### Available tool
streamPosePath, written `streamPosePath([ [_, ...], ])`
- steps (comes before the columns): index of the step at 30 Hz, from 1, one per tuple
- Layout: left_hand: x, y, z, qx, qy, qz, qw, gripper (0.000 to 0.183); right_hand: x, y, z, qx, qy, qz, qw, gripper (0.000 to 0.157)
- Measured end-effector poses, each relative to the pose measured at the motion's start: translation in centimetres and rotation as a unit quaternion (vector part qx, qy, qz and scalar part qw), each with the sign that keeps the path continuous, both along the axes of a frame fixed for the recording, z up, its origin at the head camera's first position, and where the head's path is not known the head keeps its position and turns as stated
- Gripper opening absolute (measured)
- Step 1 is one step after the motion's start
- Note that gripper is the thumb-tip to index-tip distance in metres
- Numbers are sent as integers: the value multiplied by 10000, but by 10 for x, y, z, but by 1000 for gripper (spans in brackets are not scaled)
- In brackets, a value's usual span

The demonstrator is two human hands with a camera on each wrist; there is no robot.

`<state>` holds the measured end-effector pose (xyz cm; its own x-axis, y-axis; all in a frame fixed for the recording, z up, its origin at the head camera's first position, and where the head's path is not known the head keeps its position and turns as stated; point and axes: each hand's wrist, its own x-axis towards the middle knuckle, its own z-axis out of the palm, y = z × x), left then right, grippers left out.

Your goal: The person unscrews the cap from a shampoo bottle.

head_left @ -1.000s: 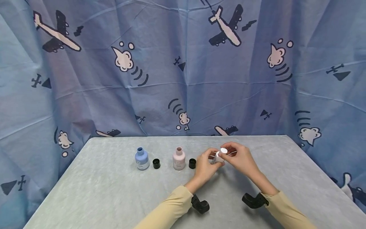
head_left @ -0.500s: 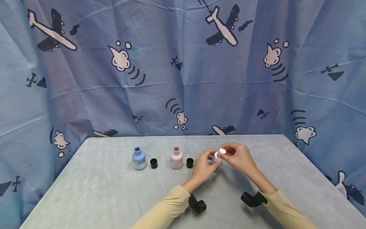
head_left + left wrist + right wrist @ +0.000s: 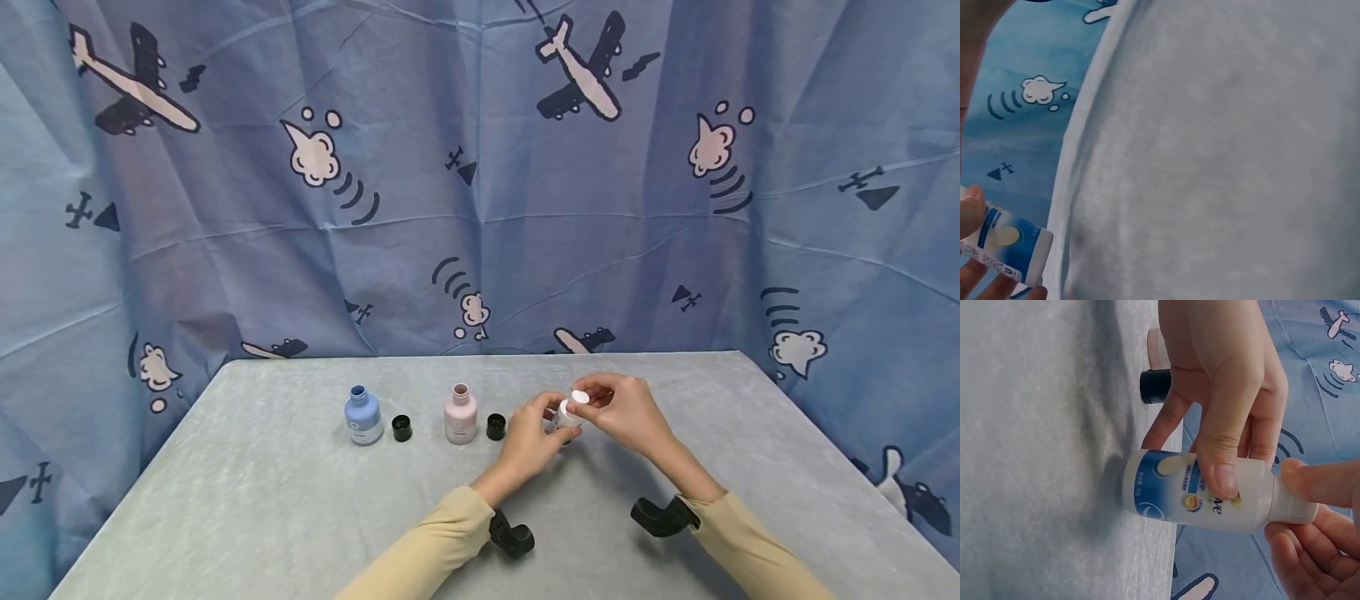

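Observation:
My left hand (image 3: 528, 437) grips the body of a small white bottle with a blue label (image 3: 1163, 487), thumb on its front in the right wrist view. My right hand (image 3: 630, 412) pinches the bottle's white cap (image 3: 1290, 507) between thumb and fingers. The cap sits at the bottle's neck; whether it is loose I cannot tell. Above the table the bottle is held tilted, its cap end toward the right hand. In the left wrist view, the base end of the white bottle (image 3: 1016, 244) shows at the lower left, with fingertips around it.
Left of the hands, an uncapped pink bottle (image 3: 461, 423) and an uncapped blue bottle (image 3: 364, 423) stand on the grey table (image 3: 262, 500). A black cap (image 3: 496, 427) lies beside the pink one, another black cap (image 3: 402, 428) beside the blue one. A patterned blue curtain (image 3: 420, 167) hangs behind.
The head view has shifted slightly, so the scene appears a little further left. Both hands keep their hold on the white bottle and its cap; the right fingers have moved slightly around the cap.

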<state>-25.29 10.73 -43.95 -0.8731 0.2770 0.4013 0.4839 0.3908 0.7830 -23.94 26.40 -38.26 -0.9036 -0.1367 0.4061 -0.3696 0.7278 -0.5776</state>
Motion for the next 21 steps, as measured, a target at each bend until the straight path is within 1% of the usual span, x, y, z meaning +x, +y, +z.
streamPosePath([
  [5, 2, 1, 0, -48, -19, -49, 10000, 39, 1, 3, 1, 38, -22, 43, 10000, 23],
  [10, 2, 2, 0, -97, 6, -77, 9999, 40, 2, 5, 3, 59, -71, 73, 9999, 22],
  [18, 2, 2, -2, -263, 103, -296, 9992, 39, 2, 11, 2, -50, -115, 446, 9989, 22],
  [21, 2, 2, -2, -278, 24, -394, 9988, 40, 1, 14, -1, -159, -189, 585, 9980, 22],
])
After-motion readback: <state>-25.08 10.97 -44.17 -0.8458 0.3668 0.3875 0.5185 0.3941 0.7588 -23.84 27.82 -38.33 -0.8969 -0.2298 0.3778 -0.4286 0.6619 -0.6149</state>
